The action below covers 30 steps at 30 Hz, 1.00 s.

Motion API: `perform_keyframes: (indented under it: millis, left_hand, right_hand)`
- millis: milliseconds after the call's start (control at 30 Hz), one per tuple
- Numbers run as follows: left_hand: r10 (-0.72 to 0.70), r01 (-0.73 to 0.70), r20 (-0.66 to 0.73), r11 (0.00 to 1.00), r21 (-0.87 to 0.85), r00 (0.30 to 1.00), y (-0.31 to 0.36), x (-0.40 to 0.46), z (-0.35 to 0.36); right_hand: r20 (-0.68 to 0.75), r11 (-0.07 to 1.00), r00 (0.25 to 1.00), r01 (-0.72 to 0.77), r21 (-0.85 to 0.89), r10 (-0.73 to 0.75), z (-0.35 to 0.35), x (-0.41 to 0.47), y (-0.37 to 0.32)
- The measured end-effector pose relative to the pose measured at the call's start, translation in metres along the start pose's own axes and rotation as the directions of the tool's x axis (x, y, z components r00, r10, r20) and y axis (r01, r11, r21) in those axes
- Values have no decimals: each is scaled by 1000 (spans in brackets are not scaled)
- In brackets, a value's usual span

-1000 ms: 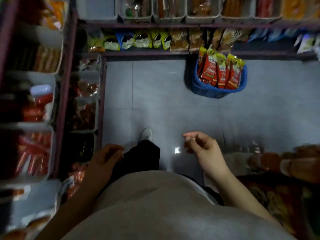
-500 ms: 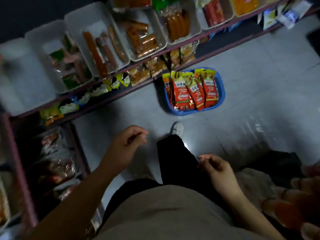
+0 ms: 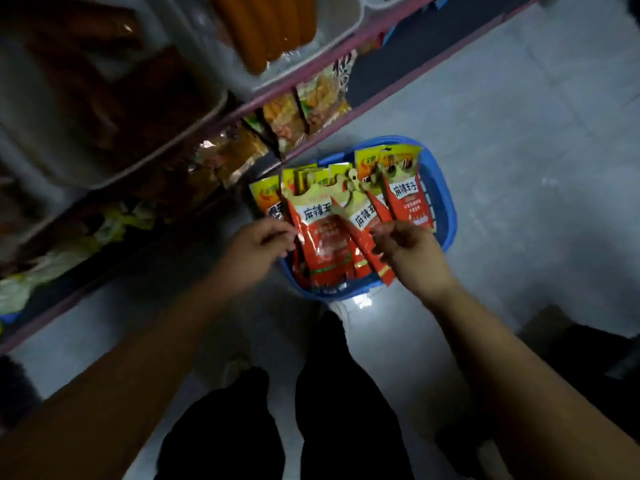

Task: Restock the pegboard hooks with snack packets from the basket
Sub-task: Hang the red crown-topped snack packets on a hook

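Both hands in the blue basket [image 3: 446, 216] on the floor

Left hand [image 3: 258, 245] and right hand [image 3: 408, 252] each have a pinching grip on the red snack packets [image 3: 325, 233], which stand between them.

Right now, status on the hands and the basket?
Left hand and right hand both pinching red-and-yellow snack packets. Packets upright in blue plastic basket on floor. Nothing in the way.

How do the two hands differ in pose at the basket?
The left hand reaches the packets' left edge, fingers curled at the front snack packet; the right hand pinches a tilted packet further right. Both hover over the blue basket, bare-armed.
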<state>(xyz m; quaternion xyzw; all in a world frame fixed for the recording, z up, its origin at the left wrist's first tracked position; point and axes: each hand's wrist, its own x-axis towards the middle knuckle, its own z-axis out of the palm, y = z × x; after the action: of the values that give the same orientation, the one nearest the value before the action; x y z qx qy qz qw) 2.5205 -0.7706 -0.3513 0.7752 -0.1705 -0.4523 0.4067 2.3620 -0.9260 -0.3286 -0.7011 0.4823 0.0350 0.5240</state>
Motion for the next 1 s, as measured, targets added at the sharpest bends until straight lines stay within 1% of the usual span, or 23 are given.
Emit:
perform_keyframes:
  millis: [67,133,200,267,333,367,400,467,500,567,633,667,700,767,833,867,900,933,1000]
  left_hand:
    - [-38,39,-15,998,54,999,-42,62,14]
    - [-59,65,-66,994,92,996,-78,106,28]
    - [-60,63,-138,998,19,989,-101,132,44]
    - [-19,-8,-248,994,-106,969,-115,145,60]
    - [30,-107,-317,968,-227,948,-124,154,73]
    - [47,-134,-310,955,-265,950,-126,158,77]
    - [67,-148,-280,948,-281,958,-127,159,80]
    - [106,-182,-228,921,-343,968,-126,156,80]
    - [101,-193,-237,891,-411,966,-124,153,78]
    - [19,-181,-272,791,-584,962,-118,142,71]
    - [-35,-163,-257,688,-708,966,-112,131,65]
    - [-30,-158,-238,665,-729,971,-110,126,64]
    - [-6,-167,-230,669,-725,973,-109,123,64]
    - [61,-205,-231,709,-675,971,-108,119,65]
    - [62,-227,-273,745,-627,960,-107,120,62]
    - [49,-230,-303,766,-600,952,-108,120,58]
    - [47,-236,-324,784,-574,945,-110,120,53]
    - [59,-252,-344,797,-549,937,-110,119,46]
    - [114,-289,-351,816,-500,930,-108,116,33]
  right_hand:
    - [-49,993,998,38,-115,-43,19,51,30]
    - [-74,960,991,92,-263,-115,39,89,62]
    - [-54,919,981,156,-363,-187,57,115,89]
    - [-45,848,966,199,-490,-253,72,128,109]
    - [-83,733,926,235,-638,-368,83,134,124]
    - [-119,694,894,246,-676,-432,87,135,129]
    - [-157,684,864,254,-683,-478,90,135,131]
    - [-209,716,828,289,-636,-520,92,131,128]
    - [-222,738,820,312,-599,-527,93,127,123]
    - [-238,752,786,383,-536,-570,95,115,109]
    - [-197,747,775,455,-485,-601,105,102,90]
    - [-153,735,777,484,-476,-611,112,97,82]
    - [-107,718,777,507,-476,-620,121,94,78]
    - [1,705,800,529,-472,-600,132,93,74]
    - [97,736,826,543,-405,-556,133,96,74]
    - [118,763,832,545,-348,-541,130,97,73]
    - [111,783,835,545,-300,-539,125,99,71]
    - [69,797,838,537,-275,-541,120,101,69]
    - [-67,826,843,504,-251,-534,107,110,63]
